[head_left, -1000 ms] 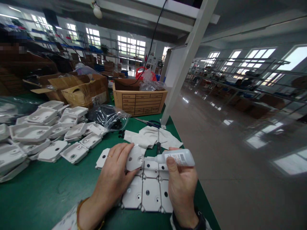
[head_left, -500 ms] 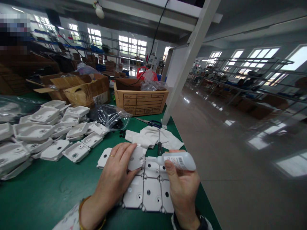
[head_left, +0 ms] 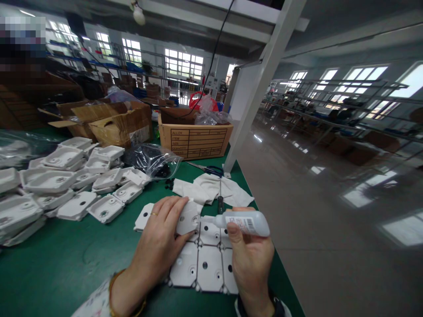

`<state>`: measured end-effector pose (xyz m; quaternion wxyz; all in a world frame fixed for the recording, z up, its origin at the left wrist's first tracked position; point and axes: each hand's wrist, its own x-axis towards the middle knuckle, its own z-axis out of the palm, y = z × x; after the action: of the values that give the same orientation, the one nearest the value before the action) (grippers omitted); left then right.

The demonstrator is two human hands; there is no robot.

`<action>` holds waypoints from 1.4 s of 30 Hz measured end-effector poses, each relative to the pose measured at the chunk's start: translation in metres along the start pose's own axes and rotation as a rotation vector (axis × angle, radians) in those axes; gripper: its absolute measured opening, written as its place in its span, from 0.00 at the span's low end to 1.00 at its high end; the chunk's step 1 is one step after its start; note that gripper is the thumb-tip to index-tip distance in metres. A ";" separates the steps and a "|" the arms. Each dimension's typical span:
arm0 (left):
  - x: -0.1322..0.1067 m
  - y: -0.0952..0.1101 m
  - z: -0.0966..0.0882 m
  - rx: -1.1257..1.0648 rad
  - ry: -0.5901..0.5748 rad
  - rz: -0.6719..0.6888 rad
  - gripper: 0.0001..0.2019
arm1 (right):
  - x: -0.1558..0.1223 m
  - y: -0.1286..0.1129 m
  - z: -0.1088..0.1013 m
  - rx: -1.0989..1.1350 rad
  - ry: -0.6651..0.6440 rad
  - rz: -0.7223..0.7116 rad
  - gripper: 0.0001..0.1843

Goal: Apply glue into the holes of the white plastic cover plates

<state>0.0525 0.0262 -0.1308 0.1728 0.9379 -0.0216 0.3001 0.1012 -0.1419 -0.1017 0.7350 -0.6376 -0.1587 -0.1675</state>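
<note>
In my left hand point(head_left: 161, 240) is a white plastic cover point(head_left: 187, 219), gripped by its left side and tilted above other covers. My right hand point(head_left: 251, 259) is wrapped round a squeeze bottle point(head_left: 248, 223) with a printed label, lying nearly level. Its nozzle points left, its tip at the right edge of the held cover; whether it touches I cannot tell. Below both hands, several white covers with corner notches and dark round spots lie in rows, such as this cover point(head_left: 210, 268). Another cover point(head_left: 144, 218) lies left of my left hand.
White trays point(head_left: 49, 180) are heaped at the left. A clear bag point(head_left: 153, 160) with black parts, cardboard boxes point(head_left: 198, 141), scissors point(head_left: 211, 169), white cloths point(head_left: 211, 187) and a dark-handled screwdriver point(head_left: 220, 204) lie beyond my hands. A white post point(head_left: 257, 97) stands at the table's right edge.
The bottle's nozzle has shifted slightly left, closer to the held cover's right edge. My left hand and the cover have hardly moved.
</note>
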 end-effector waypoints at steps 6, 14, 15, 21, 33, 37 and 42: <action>0.000 0.000 -0.001 0.000 0.006 0.005 0.34 | 0.000 -0.003 -0.001 -0.025 -0.042 -0.037 0.10; 0.001 0.001 -0.002 0.009 0.013 0.002 0.34 | -0.003 -0.002 -0.001 -0.126 -0.085 -0.192 0.09; 0.001 0.001 -0.003 0.009 0.015 0.001 0.34 | -0.004 -0.001 -0.001 -0.143 -0.094 -0.217 0.10; 0.001 0.002 -0.004 0.015 0.012 -0.033 0.33 | -0.008 -0.002 0.000 -0.211 -0.171 -0.397 0.12; 0.002 0.004 -0.007 -0.180 0.025 -0.377 0.29 | -0.012 -0.012 0.011 -0.274 -0.300 -0.780 0.14; 0.005 0.005 -0.009 -0.320 0.013 -0.504 0.29 | -0.007 -0.015 0.012 -0.274 -0.256 -0.873 0.13; 0.008 0.005 -0.013 -0.486 -0.013 -0.522 0.31 | 0.002 -0.012 0.005 -0.216 -0.207 -0.825 0.15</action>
<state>0.0513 0.0270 -0.1146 0.4615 0.8452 0.1471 0.2257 0.0981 -0.1389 -0.0897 0.5160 -0.6072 -0.4545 -0.3981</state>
